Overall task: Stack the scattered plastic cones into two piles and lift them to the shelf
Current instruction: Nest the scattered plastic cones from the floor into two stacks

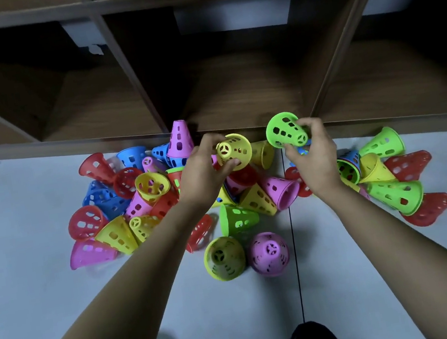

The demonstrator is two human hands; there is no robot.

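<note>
Roughly at the centre of the frame, the left hand (204, 169) pinches a yellow cone (234, 151) between thumb and curled fingers, its narrow capped end turned toward the camera and its wide mouth facing away. Just to its right, the right hand (314, 160) grips a green cone (286, 130) by the narrow end with its fingertips, the wide rim tilted up and to the left. The two held cones are near each other but apart, both raised above the heap. Under and around the hands, the other cones (115, 234) lie scattered on the pale floor (44, 288) in red, blue, yellow, pink and green, most on their sides, some partly nested; one cluster spreads left of centre and a smaller one lies at the right. A tall pink cone (180, 139) stands upright at the heap's upper edge, against the foot of the shelf (246, 85). At lower centre a yellow-green cone (224, 258) and a pink cone (269, 253) stand narrow end up, side by side. The brown shelf fills the upper frame with open compartments, and white bins (232, 17) sit in the row above.
</note>
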